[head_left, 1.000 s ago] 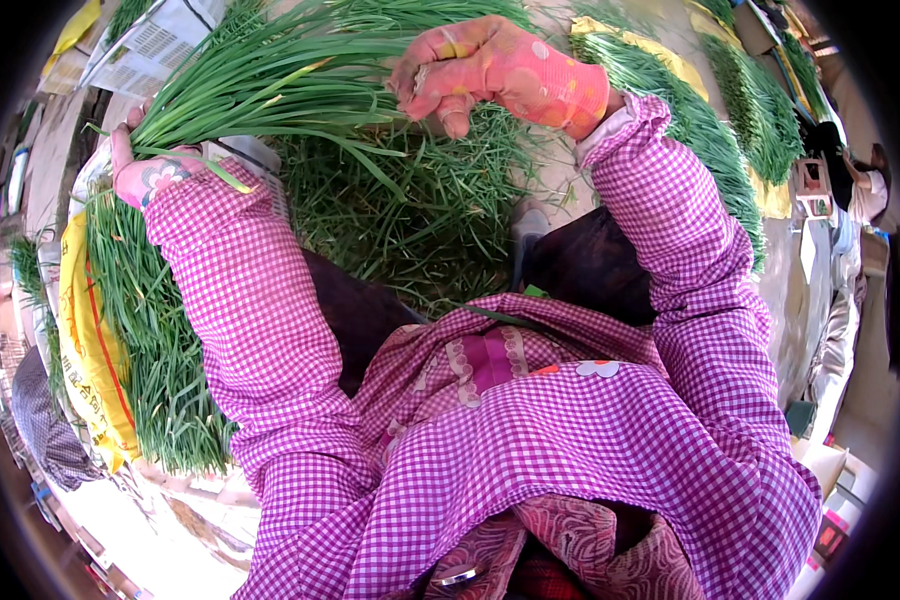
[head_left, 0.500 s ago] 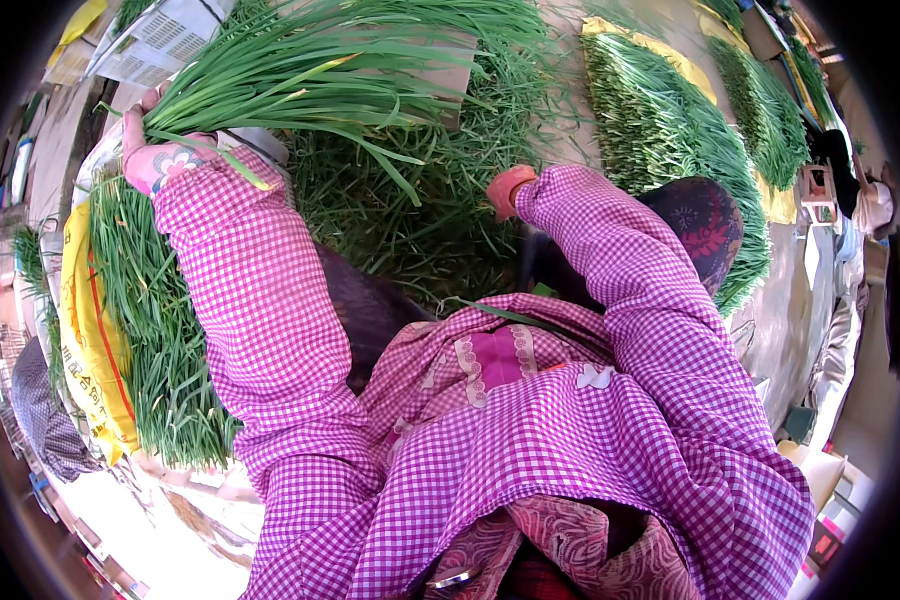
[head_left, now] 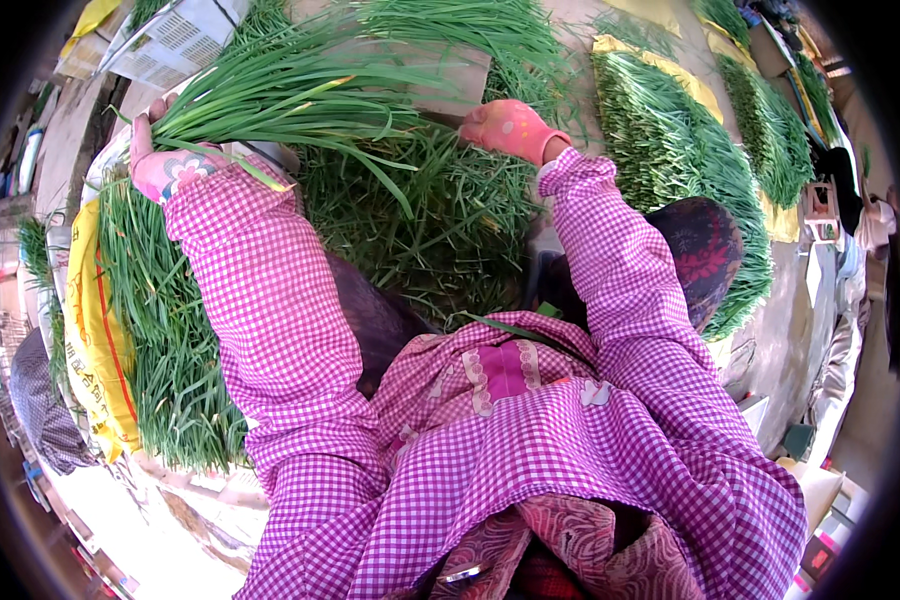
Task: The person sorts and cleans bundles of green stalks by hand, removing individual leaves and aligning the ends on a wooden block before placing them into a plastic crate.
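Note:
My left hand [head_left: 162,160], in a pink glove with a flower on its cuff, is closed around the base of a bunch of garlic chives [head_left: 280,100]. The long flat leaves fan out to the right, a few of them yellowed. My right hand [head_left: 507,130], in an orange-pink glove, is beside a flat board [head_left: 458,82], to the right of the leaf tips. Its fingers are pressed together; whatever is in them is hidden. Below both hands, loose chive leaves [head_left: 420,210] lie heaped between my knees.
More chives [head_left: 460,25] lie beyond the board. Stacked chives [head_left: 670,150] rest on yellow sheeting at right, with another row [head_left: 765,120] farther right. Chives [head_left: 175,330] beside a yellow sack [head_left: 100,330] are at left. A white crate [head_left: 175,40] stands at the far left.
My right hand has moved up and slightly left, from the heap to beside the board. My left hand, still gripping the chives, has shifted slightly; the leaves have drawn back, baring more of the board.

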The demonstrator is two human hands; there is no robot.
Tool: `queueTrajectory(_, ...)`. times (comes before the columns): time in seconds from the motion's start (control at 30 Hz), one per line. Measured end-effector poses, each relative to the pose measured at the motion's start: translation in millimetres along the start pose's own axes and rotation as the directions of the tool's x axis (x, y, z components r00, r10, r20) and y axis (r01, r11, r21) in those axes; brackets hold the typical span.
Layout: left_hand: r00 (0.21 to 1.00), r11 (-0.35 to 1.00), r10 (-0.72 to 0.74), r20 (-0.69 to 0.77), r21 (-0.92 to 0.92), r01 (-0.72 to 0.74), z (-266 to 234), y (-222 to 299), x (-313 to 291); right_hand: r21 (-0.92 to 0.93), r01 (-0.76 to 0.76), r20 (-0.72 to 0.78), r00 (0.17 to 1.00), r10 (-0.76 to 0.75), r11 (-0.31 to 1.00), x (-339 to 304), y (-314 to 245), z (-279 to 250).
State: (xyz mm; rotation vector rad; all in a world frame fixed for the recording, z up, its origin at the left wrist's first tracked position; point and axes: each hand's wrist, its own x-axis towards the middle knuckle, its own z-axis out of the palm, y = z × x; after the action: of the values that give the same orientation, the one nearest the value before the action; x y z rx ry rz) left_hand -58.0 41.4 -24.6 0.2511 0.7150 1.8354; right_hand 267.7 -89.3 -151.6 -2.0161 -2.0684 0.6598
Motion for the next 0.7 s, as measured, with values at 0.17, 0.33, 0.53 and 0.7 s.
queueTrajectory(0.17, 0.995, 0.990, 0.099, 0.034, 0.093, -0.102, -6.0, 2.9, 6.4, 0.498, -0.161, -0.158, 0.949, 0.272, 0.852, -19.6, -7.7, -50.3)
queueTrajectory(0.33, 0.996, 0.993, 0.080, 0.042, 0.079, -0.083, -1.9, 2.8, -3.8, 0.658, -0.071, -0.301, 0.888, 0.348, 0.750, -34.8, 8.6, -74.0)
queueTrajectory(0.53, 0.998, 0.992, 0.062, 0.027, 0.112, -0.065, 6.9, 4.3, -19.3, 0.770, 0.060, -0.404, 0.817, 0.412, 0.635, -48.0, 11.0, -94.9)
queueTrajectory(0.7, 0.995, 0.993, 0.055, 0.081, 0.095, -0.062, 7.5, -0.3, -23.5, 0.751, 0.101, -0.467, 0.781, 0.416, 0.653, -56.2, 4.4, -104.7)
